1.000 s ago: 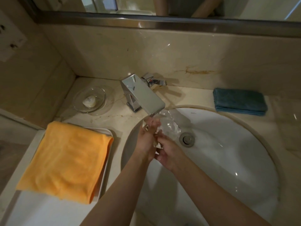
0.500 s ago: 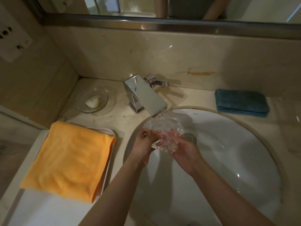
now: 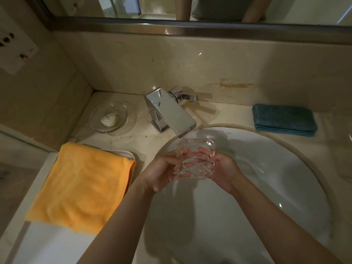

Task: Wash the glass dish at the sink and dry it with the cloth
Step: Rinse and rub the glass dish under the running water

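- Clear faceted glass was the material of the glass dish (image 3: 196,159), which was held over the white sink (image 3: 266,187), just below the spout of the chrome tap (image 3: 169,113).
- Both forearms reached forward from the bottom edge of the view and met over the left part of the basin.
- The left hand (image 3: 162,172) was at the left side of the dish, palm turned up and to the right; its fingers (image 3: 182,164) were curled against the glass, so this grip was closed on the dish.
- The right hand (image 3: 222,168) cupped the dish from the right and from below, with its fingertips (image 3: 202,151) bent over the near rim; this grip was also closed on the dish.
- The dish therefore sat between the two hands, touching both, and was tilted, with its opening facing partly toward the tap.
- Whether water was running from the spout could not be told for sure, because the glass and the hands were blurred.
- On the worktop (image 3: 152,138) at the left, a folded orange cloth (image 3: 83,185) lay on a white tray (image 3: 125,154), well apart from the hands.
- Behind it, near the corner, a round clear saucer (image 3: 122,122) carried a small white soap (image 3: 108,120).
- A folded blue cloth (image 3: 283,120) lay on the worktop at the right, beside the sink rim.
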Tool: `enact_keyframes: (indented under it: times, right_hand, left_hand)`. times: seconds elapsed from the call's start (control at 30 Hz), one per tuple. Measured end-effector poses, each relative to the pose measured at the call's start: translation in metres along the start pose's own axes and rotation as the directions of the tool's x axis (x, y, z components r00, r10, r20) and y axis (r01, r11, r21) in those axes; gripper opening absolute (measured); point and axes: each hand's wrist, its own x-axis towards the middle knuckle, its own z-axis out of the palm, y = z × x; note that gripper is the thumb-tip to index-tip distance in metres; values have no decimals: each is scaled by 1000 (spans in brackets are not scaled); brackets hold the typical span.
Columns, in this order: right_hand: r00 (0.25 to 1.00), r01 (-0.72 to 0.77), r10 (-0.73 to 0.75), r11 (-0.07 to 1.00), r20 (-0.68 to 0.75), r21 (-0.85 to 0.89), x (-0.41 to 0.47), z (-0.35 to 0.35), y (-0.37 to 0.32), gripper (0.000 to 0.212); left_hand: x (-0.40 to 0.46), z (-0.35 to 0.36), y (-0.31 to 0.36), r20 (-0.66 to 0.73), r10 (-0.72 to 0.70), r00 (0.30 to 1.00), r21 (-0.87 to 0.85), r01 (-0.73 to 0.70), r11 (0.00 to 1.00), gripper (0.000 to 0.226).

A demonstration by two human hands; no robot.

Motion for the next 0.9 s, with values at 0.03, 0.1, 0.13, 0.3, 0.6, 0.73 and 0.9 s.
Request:
enact_keyframes:
  times: [0.03,0.1,0.13,0.3,0.6,0.73,0.9]
  right_hand:
    - [1000,4,-5,1000,-7,-20,1,1,-1,34]
    - [1000,3,-3,999,1,-34,3,2,-2,36]
    - [1000,-7,7,1000,12,-30,3,2,-3,37]
    - [999,-38,38,999,22,1,2,3,-2,50]
    - [995,-94,59,765,-76,-637,-4,4,-24,68]
    - [972,-20,-161,661,-168,-750,-7,23,-68,57]
    - [947,205,-321,606,0,-769,-7,69,-115,55]
  left_hand:
    - [0,-1,0,12,-12,1000,-32,12,999,37]
    - [-1,-2,0,23,-31,999,-71,32,997,46]
    - [-1,-3,1,19,-36,999,-69,38,997,47]
    - [-1,-2,4,29,-2,1000,75,0,997,35]
    - [6,15,-1,-301,261,917,281,-176,943,5]
    - [8,23,-1,-367,265,892,286,-163,944,5]
    - [10,32,0,-384,154,910,201,-80,976,7]
